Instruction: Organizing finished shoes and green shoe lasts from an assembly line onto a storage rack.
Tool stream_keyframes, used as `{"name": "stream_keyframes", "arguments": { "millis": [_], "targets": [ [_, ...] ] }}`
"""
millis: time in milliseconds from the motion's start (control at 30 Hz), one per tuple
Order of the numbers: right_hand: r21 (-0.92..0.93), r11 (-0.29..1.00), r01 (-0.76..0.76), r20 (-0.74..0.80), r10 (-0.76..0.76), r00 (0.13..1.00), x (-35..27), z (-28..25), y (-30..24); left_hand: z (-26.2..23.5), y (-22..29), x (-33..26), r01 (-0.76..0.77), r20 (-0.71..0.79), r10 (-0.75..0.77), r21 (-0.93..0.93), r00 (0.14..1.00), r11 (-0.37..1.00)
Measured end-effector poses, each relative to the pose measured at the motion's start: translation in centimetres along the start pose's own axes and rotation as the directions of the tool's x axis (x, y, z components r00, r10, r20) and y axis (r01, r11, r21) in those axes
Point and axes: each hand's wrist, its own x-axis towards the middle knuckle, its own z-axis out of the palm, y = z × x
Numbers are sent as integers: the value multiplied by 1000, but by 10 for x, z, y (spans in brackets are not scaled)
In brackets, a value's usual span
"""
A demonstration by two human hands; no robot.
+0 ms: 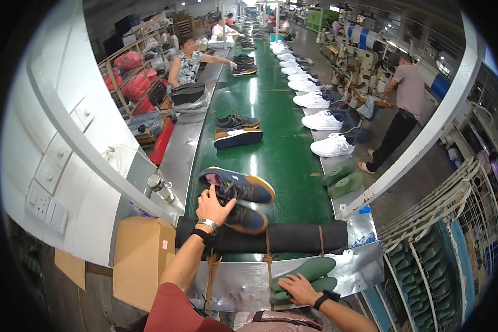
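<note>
My left hand (pixel 214 209) grips a navy sneaker (pixel 238 187) by its collar, with fingers at the opening and thumb across toward the laces. That sneaker has a pale rim and tan sole edge, and lies tilted at the near end of the green belt. Its mate, a second navy shoe (pixel 248 219), sits just below it, partly covered by my hand. On the metal ledge at the front, my right hand (pixel 297 289) is closed over the ends of a pair of green shoe lasts (pixel 313 269). Part of the nearer last is hidden under the palm.
A black roller (pixel 304 237) crosses the belt (pixel 282 182) end. Dark shoes (pixel 238 138) stand farther up; white sneakers (pixel 332 145) and green lasts (pixel 346 185) line the right edge. A cardboard box (pixel 141 260), metal bottle (pixel 159 185) and white frame posts flank me. Co-workers stand beyond.
</note>
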Motion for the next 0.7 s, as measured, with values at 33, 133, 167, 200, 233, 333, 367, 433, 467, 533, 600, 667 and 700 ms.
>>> {"name": "stream_keyframes", "arguments": {
  "millis": [33, 133, 167, 200, 233, 333, 367, 433, 467, 533, 600, 667, 700],
  "targets": [
    [-4, 999, -41, 9, 42, 999, -14, 7, -6, 8, 10, -4, -98, 2, 98, -43, 995, 994],
    [-14, 956, -292, -179, 285, 942, -61, 23, -33, 97, 41, -76, -260, 277, 345, -302, 897, 917],
    [171, 894, -415, -256, 447, 857, -65, 20, -48, 134, 40, -115, -153, 484, 338, -381, 807, 912],
    [296, 811, -504, -398, 585, 707, -73, 32, -52, 162, 45, -163, -37, 599, 353, -474, 719, 880],
    [512, 668, -540, -432, 744, 511, -76, 53, -52, 186, 40, -208, -23, 628, 407, -527, 663, 850],
    [885, -156, -439, 301, 910, 285, -79, 86, -47, 231, 3, -279, -473, 527, 695, -509, 489, 719],
    [878, -351, -325, 446, 848, 287, -81, 106, -48, 223, 26, -288, 67, 703, 376, -514, 603, 855],
    [814, -580, -10, 498, 690, 526, -88, 86, -61, 209, 31, -297, 454, 836, 433, -547, 337, 703],
    [819, -571, 49, 455, 699, 551, -97, 106, -53, 175, 77, -296, 685, 937, 321, -324, 137, 652],
    [988, -153, -1, 141, 906, 399, -103, 137, -59, 193, 54, -306, 733, 942, 323, -283, 91, 619],
    [976, -164, 140, 72, 860, 506, -164, 94, -80, 161, 64, -331, 870, 912, 409, -234, 42, 433],
    [869, -313, 383, 18, 794, 608, -189, 116, -76, 175, 35, -346, 823, 980, 193, -64, -57, 565],
    [835, -360, 417, 49, 802, 596, -196, 146, -69, 158, 61, -364, 659, 981, 192, -163, 29, 734]
  ]
}}
